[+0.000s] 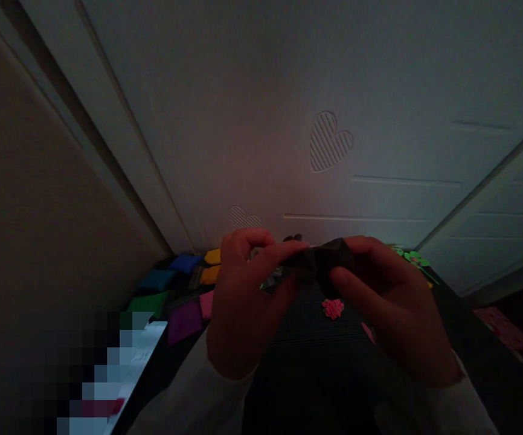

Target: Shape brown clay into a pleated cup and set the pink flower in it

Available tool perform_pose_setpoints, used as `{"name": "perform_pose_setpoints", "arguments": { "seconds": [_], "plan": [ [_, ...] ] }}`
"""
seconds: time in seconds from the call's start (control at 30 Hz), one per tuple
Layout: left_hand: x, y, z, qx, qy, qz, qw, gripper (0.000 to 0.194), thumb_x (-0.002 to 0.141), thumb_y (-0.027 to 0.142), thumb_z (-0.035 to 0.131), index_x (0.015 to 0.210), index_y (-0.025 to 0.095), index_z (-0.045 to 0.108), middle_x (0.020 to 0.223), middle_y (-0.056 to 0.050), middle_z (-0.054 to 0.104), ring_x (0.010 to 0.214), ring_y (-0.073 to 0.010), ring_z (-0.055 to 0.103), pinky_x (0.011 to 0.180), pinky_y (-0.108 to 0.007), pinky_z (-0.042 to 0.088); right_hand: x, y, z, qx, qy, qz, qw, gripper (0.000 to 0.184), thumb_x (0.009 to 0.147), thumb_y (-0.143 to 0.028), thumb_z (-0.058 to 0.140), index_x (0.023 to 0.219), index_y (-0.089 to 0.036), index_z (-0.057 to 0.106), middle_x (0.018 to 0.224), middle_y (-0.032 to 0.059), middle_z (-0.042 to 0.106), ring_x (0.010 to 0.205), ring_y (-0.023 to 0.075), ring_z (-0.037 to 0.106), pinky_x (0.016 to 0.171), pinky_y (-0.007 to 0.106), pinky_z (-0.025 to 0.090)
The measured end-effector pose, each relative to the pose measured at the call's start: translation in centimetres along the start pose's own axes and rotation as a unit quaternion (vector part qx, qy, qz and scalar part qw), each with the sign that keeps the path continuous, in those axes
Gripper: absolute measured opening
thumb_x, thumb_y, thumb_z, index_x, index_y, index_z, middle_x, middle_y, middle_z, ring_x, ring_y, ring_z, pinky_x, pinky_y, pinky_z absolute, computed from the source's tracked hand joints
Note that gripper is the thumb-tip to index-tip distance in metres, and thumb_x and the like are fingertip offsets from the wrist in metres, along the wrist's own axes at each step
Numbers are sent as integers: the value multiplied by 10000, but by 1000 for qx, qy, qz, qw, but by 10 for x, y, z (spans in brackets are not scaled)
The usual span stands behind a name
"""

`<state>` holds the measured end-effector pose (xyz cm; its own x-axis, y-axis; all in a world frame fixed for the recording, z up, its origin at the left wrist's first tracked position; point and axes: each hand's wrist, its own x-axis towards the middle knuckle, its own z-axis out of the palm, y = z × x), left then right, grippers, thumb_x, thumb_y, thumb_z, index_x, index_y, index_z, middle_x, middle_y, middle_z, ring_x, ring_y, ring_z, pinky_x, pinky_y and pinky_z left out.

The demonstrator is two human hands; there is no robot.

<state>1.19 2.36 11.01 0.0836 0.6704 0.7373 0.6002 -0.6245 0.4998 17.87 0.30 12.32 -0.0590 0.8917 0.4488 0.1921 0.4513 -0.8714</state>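
A dark, crumpled, soft-looking piece is held up above the black tabletop, and the dim light hides what it is made of. My left hand pinches its left end between thumb and fingers. On the other side, my right hand grips the right end with the thumb in front. Beneath the hands a small pink flower with green specks lies on the table. A flat pink piece shows beside my right hand, partly covered by it.
Packets in several colours, among them blue, green and purple, lie at the left. A lit, partly pixelated screen is nearer. Green flowers lie at the back right. A pale panel with embossed hearts stands behind the table.
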Motion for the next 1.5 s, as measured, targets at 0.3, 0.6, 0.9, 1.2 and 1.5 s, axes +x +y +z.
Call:
{"name": "perform_pose_setpoints", "arguments": {
  "seconds": [0.3,0.6,0.9,1.2,1.5],
  "plan": [
    [-3,1,-1,-108,-42,-63,991,325,820,112,520,1101,254,599,960,-17,637,862,-154,602,822,-325,460,2,6,8,-116,69,-46,990,137,835,-221,572,969,-242,590,901,-1,623,829,143,600,746,311,470],
    [-10,16,-6,-157,5,-58,986,446,721,192,688,1130,326,571,1107,-4,572,977,-176,585,877,-318,489,0,6,14,-149,94,-229,957,314,748,-36,613,1007,-212,589,1050,16,604,1000,134,563,874,272,452],
    [-7,17,-13,-126,33,34,991,468,735,45,611,1126,301,583,1094,39,622,956,-130,574,925,-279,465,-4,-2,13,-174,64,-290,939,486,714,-8,606,1162,-185,544,1082,24,568,1027,115,529,918,202,437],
    [-9,19,-14,-160,0,-4,987,423,755,70,591,1084,337,581,1127,58,613,1044,-138,559,984,-313,438,-5,-6,10,-156,23,-231,960,458,752,-66,602,1162,-264,554,1120,2,580,1035,140,535,911,243,445],
    [-8,19,-15,-192,-40,-64,979,351,774,179,620,1073,360,589,1088,33,623,999,-167,602,965,-356,457,-7,-5,9,-92,6,-155,984,413,789,-103,584,1140,-321,569,1096,0,583,1017,158,534,851,287,453]
  ]
}}
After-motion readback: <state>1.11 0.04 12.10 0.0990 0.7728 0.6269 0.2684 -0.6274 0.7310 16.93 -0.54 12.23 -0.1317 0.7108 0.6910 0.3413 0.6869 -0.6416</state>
